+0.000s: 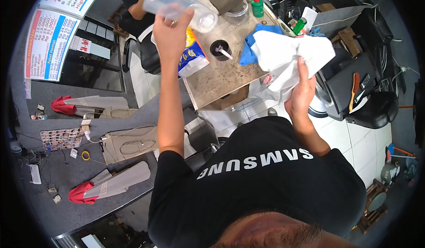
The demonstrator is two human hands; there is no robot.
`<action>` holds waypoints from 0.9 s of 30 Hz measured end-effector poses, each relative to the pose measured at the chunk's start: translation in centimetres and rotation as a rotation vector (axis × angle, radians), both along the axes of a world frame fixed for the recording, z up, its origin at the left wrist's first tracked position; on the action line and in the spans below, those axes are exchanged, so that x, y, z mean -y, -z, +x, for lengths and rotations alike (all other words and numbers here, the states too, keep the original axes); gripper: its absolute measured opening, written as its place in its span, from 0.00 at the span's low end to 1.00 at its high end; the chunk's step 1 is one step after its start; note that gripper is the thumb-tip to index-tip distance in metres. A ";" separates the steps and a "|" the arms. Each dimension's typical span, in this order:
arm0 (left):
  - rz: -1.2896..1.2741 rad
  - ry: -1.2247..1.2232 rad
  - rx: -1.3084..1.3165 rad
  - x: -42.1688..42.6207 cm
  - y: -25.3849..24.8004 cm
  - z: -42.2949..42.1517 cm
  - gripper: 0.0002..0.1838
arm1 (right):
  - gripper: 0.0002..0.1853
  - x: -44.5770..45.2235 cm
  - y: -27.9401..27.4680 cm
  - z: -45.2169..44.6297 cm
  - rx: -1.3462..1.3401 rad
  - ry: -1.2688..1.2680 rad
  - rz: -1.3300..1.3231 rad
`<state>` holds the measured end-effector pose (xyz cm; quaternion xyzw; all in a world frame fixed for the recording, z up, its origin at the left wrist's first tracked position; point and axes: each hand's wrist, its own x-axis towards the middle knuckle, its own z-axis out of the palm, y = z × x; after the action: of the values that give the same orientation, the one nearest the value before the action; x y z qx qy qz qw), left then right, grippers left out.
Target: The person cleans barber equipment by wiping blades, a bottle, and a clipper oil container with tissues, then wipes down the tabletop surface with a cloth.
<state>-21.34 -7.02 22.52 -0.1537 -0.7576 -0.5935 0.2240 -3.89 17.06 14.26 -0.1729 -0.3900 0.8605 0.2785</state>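
Raised over the table's back left, my left hand [173,35] grips a clear plastic bottle [199,17], its fingers closed around it. The bottle is tilted and slightly blurred. My right hand [302,91] pinches a crumpled white sheet [283,55] at the right side of the table [217,77]; whether it is cloth or paper I cannot tell. Behind the sheet lies a blue cloth [249,48]. A yellow and blue packet [193,55] stands near my left wrist. Between my hands sits a dark round cup [220,49] with a light stick in it.
A green bottle with a red cap [256,5] stands at the back beside a clear tub [237,15]. Black chairs [376,110] are on the right. On the left, a grey counter [48,168] holds cables and red-and-grey folded items [110,184]. Part of another person [137,11] shows at the back.
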 end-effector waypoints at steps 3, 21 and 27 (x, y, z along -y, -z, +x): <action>0.273 0.246 0.168 0.8 -2.0 7.2 0.29 | 0.14 0.0 -0.2 0.4 -0.088 0.202 0.163; 0.159 0.513 0.308 -10.2 12.6 19.1 0.27 | 0.42 0.2 4.0 11.3 -0.065 -0.480 0.611; -0.087 0.420 0.171 -14.3 14.2 21.0 0.30 | 0.32 -2.7 5.4 8.6 0.073 -0.360 0.560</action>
<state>-0.39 7.24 8.33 -0.2665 -0.7502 -0.6046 0.0235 4.70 19.78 8.87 -0.0489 -0.6453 0.7486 0.1445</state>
